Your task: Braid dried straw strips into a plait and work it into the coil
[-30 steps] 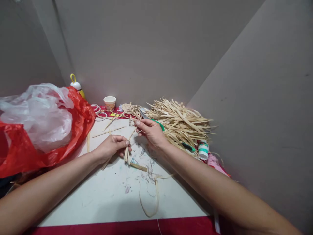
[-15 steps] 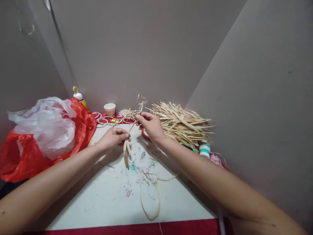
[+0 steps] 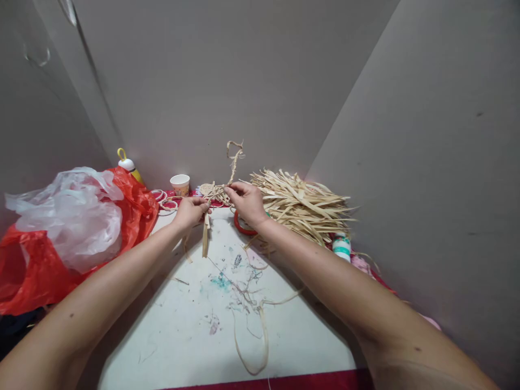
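A thin twisted straw cord is stretched between my two hands above the far part of the white board. My left hand pinches its lower part, and loose flat straw ends hang below the fingers. My right hand grips the cord farther up, thumb against fingers; past that hand it rises and ends in a curled tip. Behind the hands lies a coiled straw piece, partly hidden. Beside the right hand sits an orange-red tape roll.
At right is a big straw bundle, with a white and teal bottle near it. A paper cup, white rings and a yellow-white bottle stand behind. Red and white plastic bags fill the left. A loose strip curls in front.
Both hands have moved slightly up and away with the cord, the left one more. More of the cord's curled end now stands above the right hand. The view has shifted slightly.
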A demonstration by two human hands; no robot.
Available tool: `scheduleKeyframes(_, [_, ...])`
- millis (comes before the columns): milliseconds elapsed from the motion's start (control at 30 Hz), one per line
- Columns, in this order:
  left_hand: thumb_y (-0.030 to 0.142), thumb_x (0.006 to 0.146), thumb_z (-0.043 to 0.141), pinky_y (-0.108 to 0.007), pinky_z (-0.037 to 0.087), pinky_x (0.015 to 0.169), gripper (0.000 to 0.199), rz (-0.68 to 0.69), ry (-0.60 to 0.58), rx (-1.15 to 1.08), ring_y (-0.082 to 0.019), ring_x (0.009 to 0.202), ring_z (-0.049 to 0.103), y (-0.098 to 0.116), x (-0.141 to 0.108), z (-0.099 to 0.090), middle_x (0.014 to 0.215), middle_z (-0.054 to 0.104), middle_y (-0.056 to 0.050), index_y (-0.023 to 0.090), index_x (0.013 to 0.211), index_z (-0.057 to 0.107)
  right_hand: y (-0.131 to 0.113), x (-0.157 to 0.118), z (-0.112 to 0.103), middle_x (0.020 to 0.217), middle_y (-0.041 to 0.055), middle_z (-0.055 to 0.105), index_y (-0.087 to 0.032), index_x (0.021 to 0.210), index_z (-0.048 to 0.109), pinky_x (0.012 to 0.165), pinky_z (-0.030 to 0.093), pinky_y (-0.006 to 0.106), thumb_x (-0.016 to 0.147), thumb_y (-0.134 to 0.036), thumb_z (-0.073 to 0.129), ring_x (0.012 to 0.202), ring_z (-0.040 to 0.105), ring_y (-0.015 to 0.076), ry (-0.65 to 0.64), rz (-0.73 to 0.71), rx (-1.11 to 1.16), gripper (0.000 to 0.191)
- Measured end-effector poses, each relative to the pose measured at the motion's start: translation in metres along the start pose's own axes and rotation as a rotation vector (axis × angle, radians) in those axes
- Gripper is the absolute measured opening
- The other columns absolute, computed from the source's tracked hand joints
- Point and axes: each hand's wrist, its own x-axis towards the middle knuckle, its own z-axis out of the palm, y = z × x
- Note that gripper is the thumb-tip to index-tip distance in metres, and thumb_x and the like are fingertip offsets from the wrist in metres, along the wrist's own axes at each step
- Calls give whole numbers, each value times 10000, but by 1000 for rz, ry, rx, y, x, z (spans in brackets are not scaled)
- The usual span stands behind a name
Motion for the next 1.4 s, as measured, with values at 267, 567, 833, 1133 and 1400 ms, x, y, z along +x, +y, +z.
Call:
scheduleKeyframes(267, [89,681,614,-220,309,397,202,-60,56,156,-75,328,414,-30,40,-9,378,528,4,134,487,583,22,5,14,925,100,693,-185,917,713,749,412,309,841,-205,484,846,587,217,-292,-60,-456,242])
scheduleKeyframes(567, [98,690,612,-226,380,415,155,-54,4,107,-76,366,469,-28,38,-16,506,623,-34,116,535,605,36,25,37,1067,138,627,-158,950,708,853,301,367,886,-188,464,1059,458,264,-418,-348,-583,254])
scheduleKeyframes(833, [72,678,635,-255,469,547,122,-9,9,-7,-118,490,592,-31,46,-10,560,662,-25,113,792,648,27,31,14,871,98,659,-156,806,690,739,261,326,879,-175,462,872,509,202,-379,-425,-649,240])
scheduleKeyframes(1133, [71,612,682,-208,423,561,74,79,-21,-59,-86,534,566,-16,35,-5,599,675,-19,113,673,676,-7,36,-11,883,86,685,-168,806,696,676,284,304,869,-169,458,788,564,185,-279,-451,-706,246])
scheduleKeyframes(1400, [75,666,611,-223,450,519,141,103,-11,-220,-134,567,646,-5,19,-3,615,670,-4,151,770,554,-30,28,-17,749,34,693,-186,817,689,593,350,254,772,-229,566,657,579,152,-235,-168,-368,138])
